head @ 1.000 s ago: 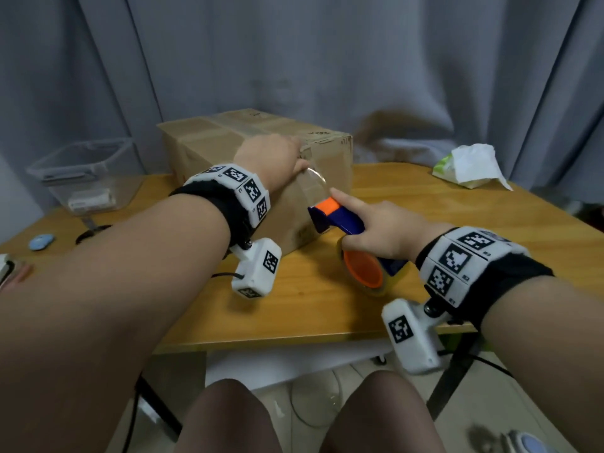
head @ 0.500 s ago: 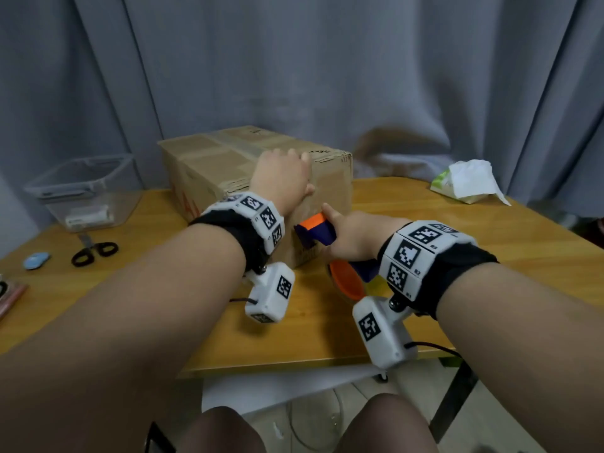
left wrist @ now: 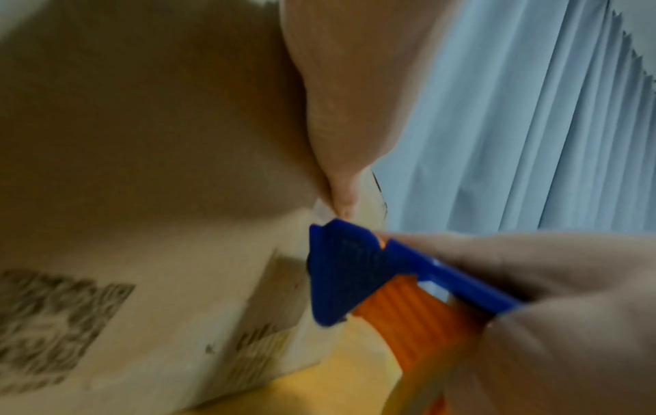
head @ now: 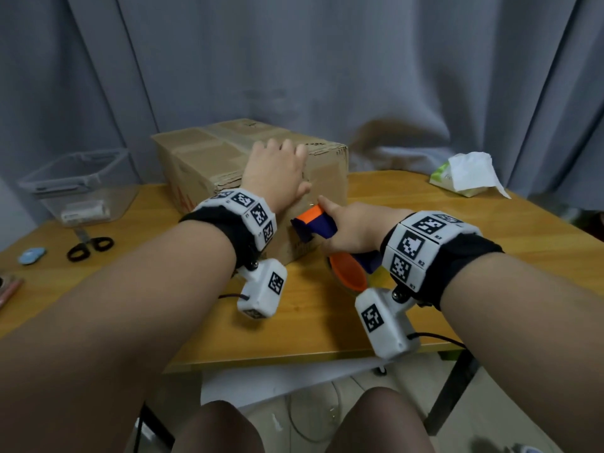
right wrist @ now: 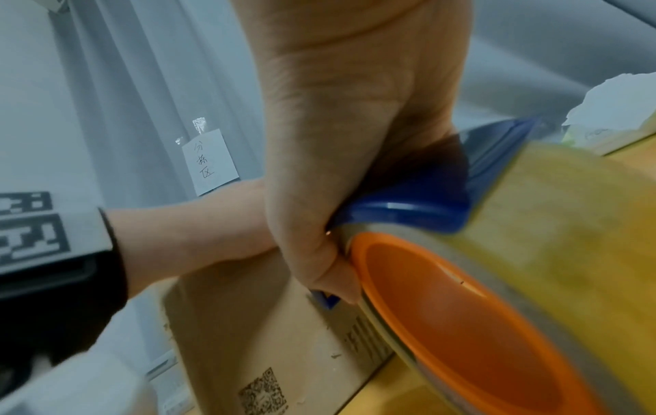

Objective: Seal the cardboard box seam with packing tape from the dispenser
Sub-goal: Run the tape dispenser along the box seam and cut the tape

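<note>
A brown cardboard box [head: 202,158] stands on the wooden table [head: 490,230], its near end facing me. My left hand [head: 277,173] lies flat over the box's near top edge, fingers straight on the top and thumb pressing the end face [left wrist: 341,193]. My right hand [head: 354,228] grips the blue and orange tape dispenser [head: 315,223] by its handle, the blue head [left wrist: 341,269] against the box's end face just below the left thumb. The orange hub and yellowish tape roll [right wrist: 532,252] hang under the right palm. The tape strip itself is hard to make out.
At the table's left stand a clear plastic bin [head: 78,188], black scissors [head: 90,248] and a small blue object [head: 31,256]. A tissue pack [head: 467,174] lies at the back right. Grey curtains hang behind. My knees are below the table's front edge.
The left hand went from pinching at the box's top edge to lying flat over it. The right hand brought the dispenser up and left against the box's end face.
</note>
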A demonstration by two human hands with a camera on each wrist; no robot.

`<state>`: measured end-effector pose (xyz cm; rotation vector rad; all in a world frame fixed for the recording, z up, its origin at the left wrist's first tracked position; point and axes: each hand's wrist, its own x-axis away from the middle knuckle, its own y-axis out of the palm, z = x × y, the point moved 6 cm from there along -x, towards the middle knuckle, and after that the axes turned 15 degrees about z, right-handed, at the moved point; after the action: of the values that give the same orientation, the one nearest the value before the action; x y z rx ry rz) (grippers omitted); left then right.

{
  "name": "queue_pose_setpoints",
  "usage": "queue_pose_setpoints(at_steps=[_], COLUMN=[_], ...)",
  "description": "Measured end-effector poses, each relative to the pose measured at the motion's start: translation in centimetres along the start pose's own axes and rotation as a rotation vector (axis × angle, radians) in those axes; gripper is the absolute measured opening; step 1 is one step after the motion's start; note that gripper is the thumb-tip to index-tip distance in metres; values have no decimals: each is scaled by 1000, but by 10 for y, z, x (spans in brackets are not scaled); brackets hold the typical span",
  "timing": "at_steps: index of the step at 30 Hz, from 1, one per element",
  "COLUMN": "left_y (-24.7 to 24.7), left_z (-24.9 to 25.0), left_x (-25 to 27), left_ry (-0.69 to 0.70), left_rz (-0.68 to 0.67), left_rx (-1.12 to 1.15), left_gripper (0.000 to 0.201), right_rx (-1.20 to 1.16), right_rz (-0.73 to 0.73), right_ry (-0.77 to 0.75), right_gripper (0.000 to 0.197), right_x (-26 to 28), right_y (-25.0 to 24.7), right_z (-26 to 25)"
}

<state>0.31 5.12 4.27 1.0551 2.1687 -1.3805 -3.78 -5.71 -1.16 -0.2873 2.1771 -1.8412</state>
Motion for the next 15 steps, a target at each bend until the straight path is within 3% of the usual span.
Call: queue_pose_setpoints(at_steps=[4, 8, 10, 15], left_y=[-6, -8, 3, 7], left_z=[-6, 6, 4, -2], left_x=[-4, 31, 52, 61], left_ry=[-8, 334, 451, 458], left_rz=[-7, 12, -59, -59], left_rx=[57, -22, -143, -209], left_gripper=[36, 56, 54, 62], right_rx=[-51, -90, -99, -161], right_rz=[8, -3, -10, -3], right_ry=[14, 39, 52, 120], right_gripper=[94, 95, 94, 89], right_x=[2, -5, -8, -9], right_y=[5, 7, 4, 1], right_z=[3, 6, 6, 9])
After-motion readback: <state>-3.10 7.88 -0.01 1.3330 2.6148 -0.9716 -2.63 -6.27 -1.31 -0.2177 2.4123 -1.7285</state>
